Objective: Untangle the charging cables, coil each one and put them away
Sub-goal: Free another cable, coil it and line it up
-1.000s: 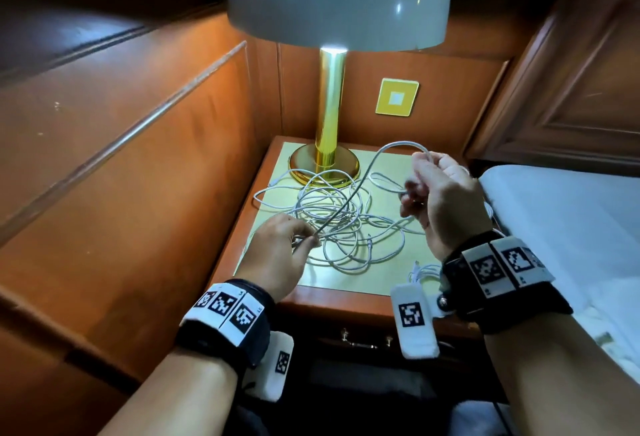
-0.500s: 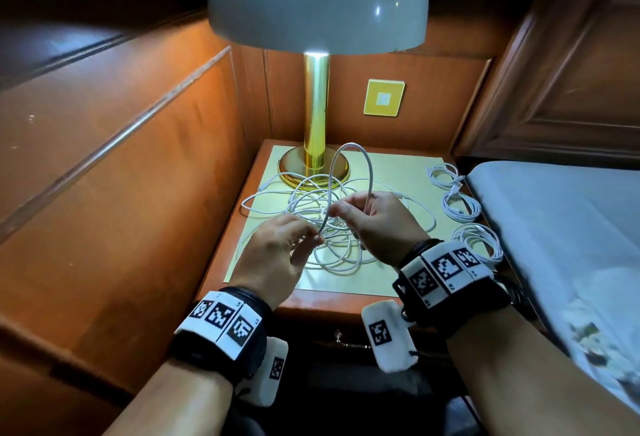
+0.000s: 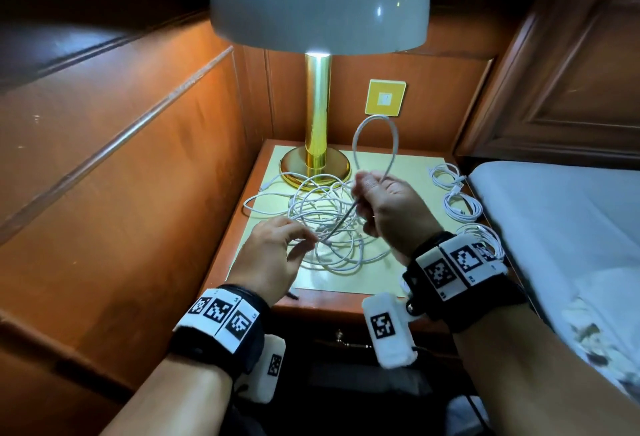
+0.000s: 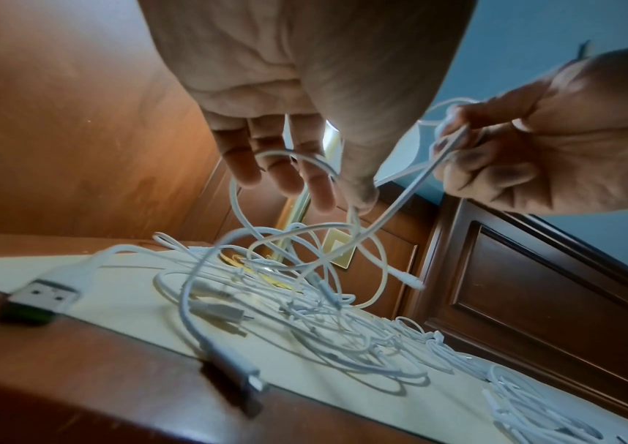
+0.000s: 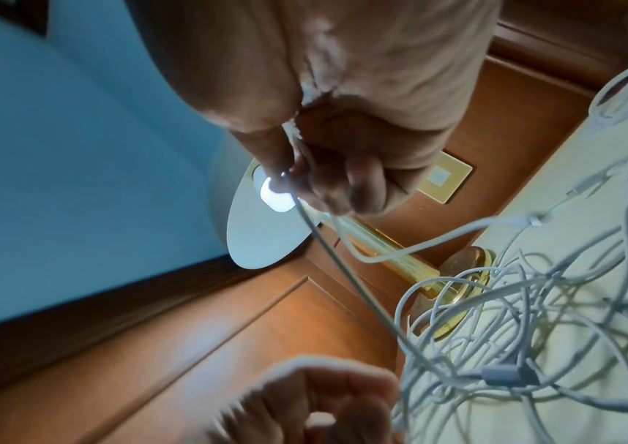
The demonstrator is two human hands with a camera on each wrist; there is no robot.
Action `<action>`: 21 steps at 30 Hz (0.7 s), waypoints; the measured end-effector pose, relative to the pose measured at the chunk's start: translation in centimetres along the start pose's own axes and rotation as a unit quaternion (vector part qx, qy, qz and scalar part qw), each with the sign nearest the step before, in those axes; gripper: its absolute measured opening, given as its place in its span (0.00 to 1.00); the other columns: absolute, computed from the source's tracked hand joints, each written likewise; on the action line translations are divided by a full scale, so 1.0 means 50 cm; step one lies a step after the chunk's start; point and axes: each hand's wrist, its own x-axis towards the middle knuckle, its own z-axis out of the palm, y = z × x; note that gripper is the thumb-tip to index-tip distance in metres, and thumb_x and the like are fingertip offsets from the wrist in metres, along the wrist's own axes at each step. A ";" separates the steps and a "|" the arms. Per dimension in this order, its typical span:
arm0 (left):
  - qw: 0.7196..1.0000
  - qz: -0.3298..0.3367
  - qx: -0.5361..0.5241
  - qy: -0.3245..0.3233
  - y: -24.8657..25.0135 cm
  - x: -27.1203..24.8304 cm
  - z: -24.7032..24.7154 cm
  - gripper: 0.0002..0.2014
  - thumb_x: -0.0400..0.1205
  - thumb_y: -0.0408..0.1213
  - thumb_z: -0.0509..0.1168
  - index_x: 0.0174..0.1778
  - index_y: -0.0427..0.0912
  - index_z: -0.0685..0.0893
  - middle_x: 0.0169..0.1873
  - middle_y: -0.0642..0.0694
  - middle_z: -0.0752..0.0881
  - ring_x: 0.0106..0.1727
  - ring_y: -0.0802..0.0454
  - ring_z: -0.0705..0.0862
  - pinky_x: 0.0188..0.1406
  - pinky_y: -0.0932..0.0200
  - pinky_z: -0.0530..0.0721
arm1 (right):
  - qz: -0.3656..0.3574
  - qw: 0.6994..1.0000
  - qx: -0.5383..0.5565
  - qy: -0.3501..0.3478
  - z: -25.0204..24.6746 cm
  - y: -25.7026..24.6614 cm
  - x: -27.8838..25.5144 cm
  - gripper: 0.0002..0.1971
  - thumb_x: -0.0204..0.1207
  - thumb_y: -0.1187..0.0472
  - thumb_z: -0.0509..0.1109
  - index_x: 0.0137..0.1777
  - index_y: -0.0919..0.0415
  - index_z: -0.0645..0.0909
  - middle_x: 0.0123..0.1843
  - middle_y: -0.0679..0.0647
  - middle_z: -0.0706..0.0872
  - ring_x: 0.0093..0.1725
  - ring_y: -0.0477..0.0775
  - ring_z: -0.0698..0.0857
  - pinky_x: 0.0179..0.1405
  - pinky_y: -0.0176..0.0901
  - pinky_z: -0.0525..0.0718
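Note:
A tangle of white charging cables [image 3: 325, 224] lies on the yellow mat [image 3: 412, 172] of the nightstand. My right hand [image 3: 363, 189] is raised over it and grips one white cable, whose upright loop [image 3: 375, 120] stands above the fist. The same grip shows in the right wrist view [image 5: 305, 180]. From the fist a strand runs down to my left hand [image 3: 308, 245], which hovers low over the tangle's near left side. Its fingers [image 4: 286, 174] are loosely spread, with a cable loop lying across them. Three coiled cables [image 3: 462, 207] sit along the mat's right edge.
A brass lamp [image 3: 317, 130] with a white shade stands at the back of the nightstand, and its base touches the tangle. Wood panelling closes the left and back. A bed [image 3: 554, 213] borders the right side. A USB plug [image 4: 44, 296] lies near the front edge.
My right hand came in from the right to the middle and now holds the cable loop upright. The left hand's pinch on the strand has loosened.

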 end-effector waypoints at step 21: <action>0.992 -0.117 0.044 -0.027 -0.002 0.016 0.015 0.06 0.86 0.35 0.66 0.51 0.43 0.89 0.49 0.46 0.81 0.54 0.46 0.81 0.49 0.68 0.67 | 0.023 0.925 0.371 0.081 -0.065 -0.055 -0.013 0.19 0.87 0.44 0.57 0.36 0.50 0.66 0.23 0.45 0.61 0.20 0.45 0.62 0.20 0.36 0.69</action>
